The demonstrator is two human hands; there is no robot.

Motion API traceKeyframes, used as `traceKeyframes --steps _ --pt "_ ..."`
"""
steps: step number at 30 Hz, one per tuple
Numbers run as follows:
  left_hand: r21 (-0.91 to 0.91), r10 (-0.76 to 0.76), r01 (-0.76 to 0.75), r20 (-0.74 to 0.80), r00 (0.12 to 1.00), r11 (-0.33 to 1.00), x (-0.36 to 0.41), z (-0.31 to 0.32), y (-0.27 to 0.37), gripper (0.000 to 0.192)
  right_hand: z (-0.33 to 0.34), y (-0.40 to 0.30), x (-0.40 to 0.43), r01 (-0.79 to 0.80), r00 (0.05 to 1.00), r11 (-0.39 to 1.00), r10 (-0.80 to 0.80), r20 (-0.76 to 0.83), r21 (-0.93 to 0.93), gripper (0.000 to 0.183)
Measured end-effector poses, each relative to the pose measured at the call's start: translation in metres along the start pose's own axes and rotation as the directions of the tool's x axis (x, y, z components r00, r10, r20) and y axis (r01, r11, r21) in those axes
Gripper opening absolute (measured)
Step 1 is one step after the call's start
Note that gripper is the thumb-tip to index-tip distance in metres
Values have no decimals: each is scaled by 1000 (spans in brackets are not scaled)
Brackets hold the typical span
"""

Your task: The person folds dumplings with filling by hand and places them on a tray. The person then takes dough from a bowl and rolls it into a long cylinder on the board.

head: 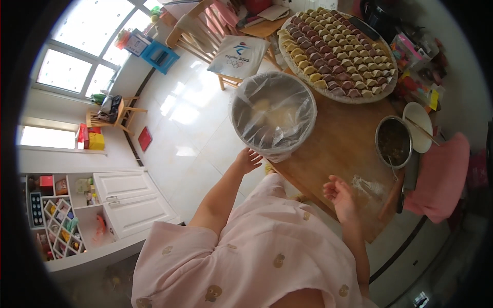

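Note:
My left hand [249, 160] hangs empty, fingers apart, beside the lower rim of a large metal basin [235, 131] covered with clear plastic wrap; pale lumps show dimly beneath the plastic. My right hand [339, 193] is over the near edge of the wooden board [327, 150], its fingers loosely curled and nothing seen in them. A patch of white flour [368, 186] lies just to its right. Beyond the basin, a large round tray [335, 98] holds rows of yellow, purple and reddish dumplings [339, 54].
At the right stand a metal bowl of dark filling [393, 140] with a utensil and a white plate [423, 127] with chopsticks. A rolling pin [391, 196], a knife handle [400, 202] and a pink cloth [439, 181] are near them. A wooden chair [227, 79] stands behind the basin.

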State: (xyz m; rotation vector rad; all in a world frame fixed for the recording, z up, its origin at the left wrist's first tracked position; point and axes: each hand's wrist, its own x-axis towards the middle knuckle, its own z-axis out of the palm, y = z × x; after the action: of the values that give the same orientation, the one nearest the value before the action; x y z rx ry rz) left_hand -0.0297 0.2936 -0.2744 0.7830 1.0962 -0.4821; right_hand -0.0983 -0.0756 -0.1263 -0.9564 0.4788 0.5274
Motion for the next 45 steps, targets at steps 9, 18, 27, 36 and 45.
traceKeyframes --steps 9,18,27,36,45 --pt "-97 290 -292 -40 956 951 2 -6 9 25 86 51 66 -182 983 972 184 0 -150 25" --pt "161 -30 -69 540 841 985 4 -28 50 20 110 130 142 -312 931 950 309 -192 16 17" --pt "400 -400 239 390 829 885 -39 -19 90 19 123 142 141 -312 877 853 428 -219 419 19" --pt "458 -496 287 441 748 841 -113 20 117 25 157 108 93 -74 922 869 247 -298 489 17" --pt "497 -347 -3 611 712 868 -94 94 143 29 223 77 102 136 988 971 -147 -39 -194 26"
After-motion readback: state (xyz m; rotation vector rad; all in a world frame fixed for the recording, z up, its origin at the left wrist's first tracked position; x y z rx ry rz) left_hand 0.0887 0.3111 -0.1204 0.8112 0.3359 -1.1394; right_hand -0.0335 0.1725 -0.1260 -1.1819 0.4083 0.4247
